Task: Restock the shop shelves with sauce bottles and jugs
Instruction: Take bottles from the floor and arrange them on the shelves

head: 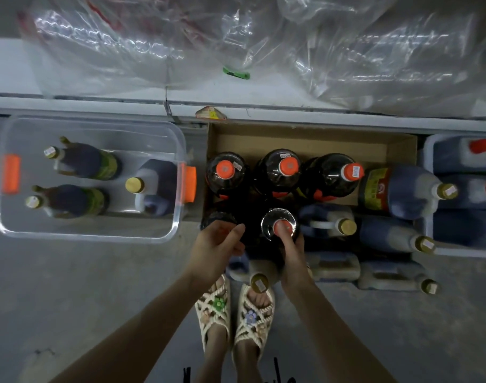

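— Posture first: how does the orange-capped bottle (272,218) stand?
— Upright, long axis vertical, cap pointing up. It sits in the near row of the cardboard box (305,139) on the floor (70,286), with the right grip (291,250) clamped round its neck.
— And the left grip (218,243)?
— Curled over the top of the dark bottle (217,217) just left of it.
— Surfaces? Room?
— Glossy dark plastic, round shoulders. Three like bottles (289,165) fill the far row. Dusty jugs (396,192) crowd the right and a clear tub (178,139) stands left. Bare concrete lies near left.

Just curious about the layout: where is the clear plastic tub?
Head view: the clear plastic tub sits on the floor at the left, close beside the cardboard box.
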Demonstrator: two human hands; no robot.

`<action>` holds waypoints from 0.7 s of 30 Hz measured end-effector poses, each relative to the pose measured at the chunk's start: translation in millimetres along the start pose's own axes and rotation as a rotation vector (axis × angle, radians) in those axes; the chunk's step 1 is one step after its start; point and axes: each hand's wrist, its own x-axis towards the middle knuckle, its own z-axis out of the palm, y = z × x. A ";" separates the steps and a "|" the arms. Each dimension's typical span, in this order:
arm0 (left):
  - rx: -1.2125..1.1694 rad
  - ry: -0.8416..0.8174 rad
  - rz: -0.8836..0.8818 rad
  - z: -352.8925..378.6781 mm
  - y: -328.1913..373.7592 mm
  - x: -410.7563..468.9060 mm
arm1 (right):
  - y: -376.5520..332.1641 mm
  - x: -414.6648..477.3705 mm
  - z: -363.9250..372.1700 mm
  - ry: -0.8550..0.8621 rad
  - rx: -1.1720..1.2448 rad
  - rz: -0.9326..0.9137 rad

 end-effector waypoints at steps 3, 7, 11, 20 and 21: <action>-0.002 0.008 0.016 -2.5 1.2 -0.7 | 0.0 2.6 2.3 0.032 0.037 -0.019; -0.027 0.034 0.025 -6.2 5.4 -2.0 | -4.2 3.7 6.8 0.077 0.065 -0.061; -0.028 0.040 0.024 -9.5 14.3 -8.1 | -26.0 -9.9 8.1 0.041 -0.018 -0.176; -0.078 -0.003 0.059 -9.5 80.2 -58.1 | -94.7 -91.3 7.5 0.006 -0.113 -0.241; -0.068 -0.009 0.073 -10.5 90.7 -64.8 | -105.2 -99.3 10.8 0.007 -0.084 -0.238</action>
